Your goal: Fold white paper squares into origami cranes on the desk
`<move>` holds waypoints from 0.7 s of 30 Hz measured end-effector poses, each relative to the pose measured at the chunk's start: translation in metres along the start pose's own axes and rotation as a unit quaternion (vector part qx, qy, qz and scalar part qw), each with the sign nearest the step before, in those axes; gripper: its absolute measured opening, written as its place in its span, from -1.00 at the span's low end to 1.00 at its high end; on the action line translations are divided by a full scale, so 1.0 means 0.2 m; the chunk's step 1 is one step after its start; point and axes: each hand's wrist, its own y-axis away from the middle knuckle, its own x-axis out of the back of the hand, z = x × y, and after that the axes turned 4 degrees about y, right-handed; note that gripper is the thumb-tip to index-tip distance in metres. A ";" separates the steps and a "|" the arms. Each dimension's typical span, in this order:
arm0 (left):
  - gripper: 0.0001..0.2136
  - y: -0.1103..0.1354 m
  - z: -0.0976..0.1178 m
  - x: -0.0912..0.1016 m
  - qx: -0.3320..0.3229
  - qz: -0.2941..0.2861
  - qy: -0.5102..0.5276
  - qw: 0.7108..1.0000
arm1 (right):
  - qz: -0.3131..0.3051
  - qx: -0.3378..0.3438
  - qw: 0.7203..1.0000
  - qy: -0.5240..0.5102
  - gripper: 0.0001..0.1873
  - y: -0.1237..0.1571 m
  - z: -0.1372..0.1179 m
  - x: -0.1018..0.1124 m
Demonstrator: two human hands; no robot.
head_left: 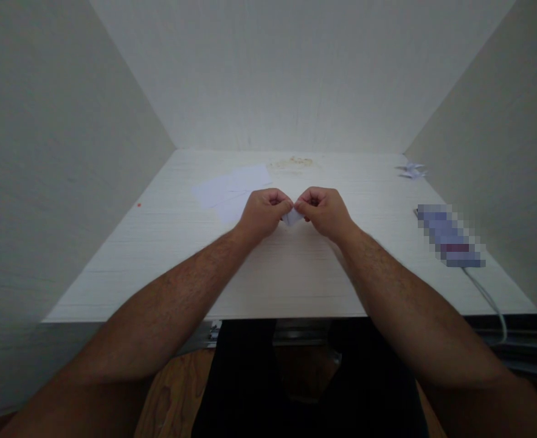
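Observation:
Over the middle of the white desk, a small folded piece of white paper is pinched between my two hands. My left hand grips its left side with thumb and forefinger closed. On the other side my right hand pinches it in the same way, the fingertips of both hands almost touching. Most of the paper's upper part is hidden by my fingers. Several flat white paper sheets lie overlapping just beyond my left hand.
At the back right lies a small folded paper shape. Nearer, a blurred-out phone-like device has a white cable running over the front edge. A brownish stain marks the back, an orange speck the left. Walls enclose three sides.

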 end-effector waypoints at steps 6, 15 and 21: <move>-0.87 0.00 -0.01 0.01 0.028 0.000 0.075 0.997 | 0.010 -0.029 0.998 -0.058 -0.83 0.00 0.00 0.00; -0.74 0.01 0.00 0.00 0.040 -0.009 0.102 0.994 | 0.010 -0.011 0.992 -0.126 -0.70 0.00 -0.01 0.00; -0.82 0.01 -0.01 0.00 0.018 -0.005 0.051 0.999 | 0.054 -0.015 0.995 -0.081 -0.81 0.01 0.00 0.01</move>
